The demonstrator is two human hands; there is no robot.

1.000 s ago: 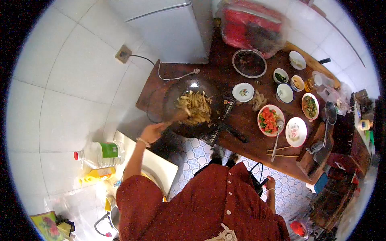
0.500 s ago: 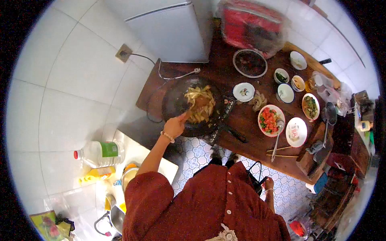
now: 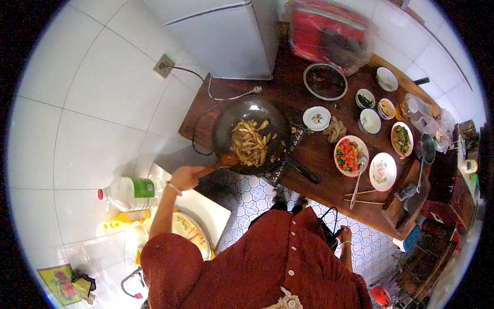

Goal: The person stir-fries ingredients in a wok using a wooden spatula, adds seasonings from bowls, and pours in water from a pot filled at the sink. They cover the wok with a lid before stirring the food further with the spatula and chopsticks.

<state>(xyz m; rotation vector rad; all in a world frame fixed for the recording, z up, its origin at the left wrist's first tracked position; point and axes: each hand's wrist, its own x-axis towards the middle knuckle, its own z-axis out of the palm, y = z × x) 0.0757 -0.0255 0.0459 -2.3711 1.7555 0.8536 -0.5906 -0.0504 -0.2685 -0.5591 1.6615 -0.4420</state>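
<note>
My left hand is closed around the handle of a wooden spatula, whose blade rests at the near-left rim of a black wok. Sliced, browned food lies heaped in the wok, which sits on a stove with its long black handle pointing right. Low at my right side, my right hand has its fingers curled at a dark item with a black cord loop; what it is I cannot make out.
On the wooden counter stand a bowl of chopped tomato and greens with a spoon, a white bowl, chopsticks, several small bowls and a round lid. A power cord runs left of the wok. Bottles stand at left.
My left hand has drawn back from over the wok, down and left, bringing the spatula to the rim. The food now sits more gathered. My right hand stays low at my side.
</note>
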